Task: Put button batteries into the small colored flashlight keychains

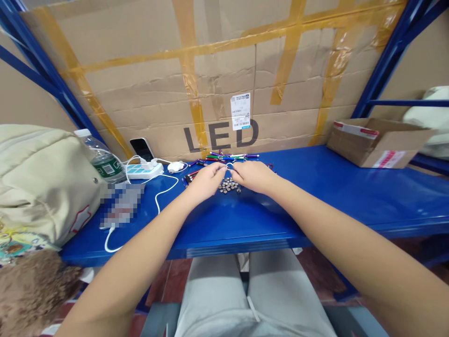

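Pale trousered legs (217, 290) are seen nearest the camera, below the edge of a blue counter (322, 192). Above it, a thin, pale ring (229, 164) is pinched between the fingertips of the left hand (209, 180) and the right hand (254, 176), the grip of each being closed on it. Small round metal pieces (228, 185) are heaped loosely between the hands, while slender coloured tubes (233, 156) are strewn behind them. At the far right, a cardboard box (365, 145) is set well apart.
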`<state>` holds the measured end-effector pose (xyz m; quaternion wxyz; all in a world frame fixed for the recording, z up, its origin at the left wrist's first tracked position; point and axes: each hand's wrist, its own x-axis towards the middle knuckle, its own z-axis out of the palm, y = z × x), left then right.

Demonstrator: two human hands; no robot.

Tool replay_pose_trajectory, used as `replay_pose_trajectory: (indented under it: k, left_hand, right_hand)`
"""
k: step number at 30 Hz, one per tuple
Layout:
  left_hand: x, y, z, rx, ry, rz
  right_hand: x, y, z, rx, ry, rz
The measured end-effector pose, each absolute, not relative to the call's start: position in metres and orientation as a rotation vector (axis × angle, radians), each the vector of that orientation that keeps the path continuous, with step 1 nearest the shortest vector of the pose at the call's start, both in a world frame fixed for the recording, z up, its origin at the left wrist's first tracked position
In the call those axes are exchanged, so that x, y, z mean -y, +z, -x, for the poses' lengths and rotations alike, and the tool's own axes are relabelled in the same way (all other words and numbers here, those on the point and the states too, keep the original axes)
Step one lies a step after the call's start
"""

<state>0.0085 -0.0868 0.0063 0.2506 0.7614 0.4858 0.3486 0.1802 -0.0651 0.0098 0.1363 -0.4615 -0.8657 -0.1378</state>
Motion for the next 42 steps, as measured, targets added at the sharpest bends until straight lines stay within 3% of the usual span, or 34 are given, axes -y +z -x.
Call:
replay_pose_trajectory:
  k: [8,21,29,42]
  left_hand:
    - [0.086,0.003,-0.01,-1.325,0.917,-2.081]
    - [0.092,0.007,-0.015,-1.436,0.953,-2.552]
    - [0.099,0.015,-0.015,-1.683,0.619,-2.827]
    - [0.104,0.019,-0.019,-1.913,0.721,-2.793]
  right_hand:
    - [0.063,0.007,-0.18,2.456,-0.264,1.308]
    - [0.065,0.002,-0.17,2.046,0.725,0.915]
    - [0.061,-0.003,-0.171,2.019,0.813,0.886]
    - [0.077,-0.007,-0.148,1.718,0.854,0.91]
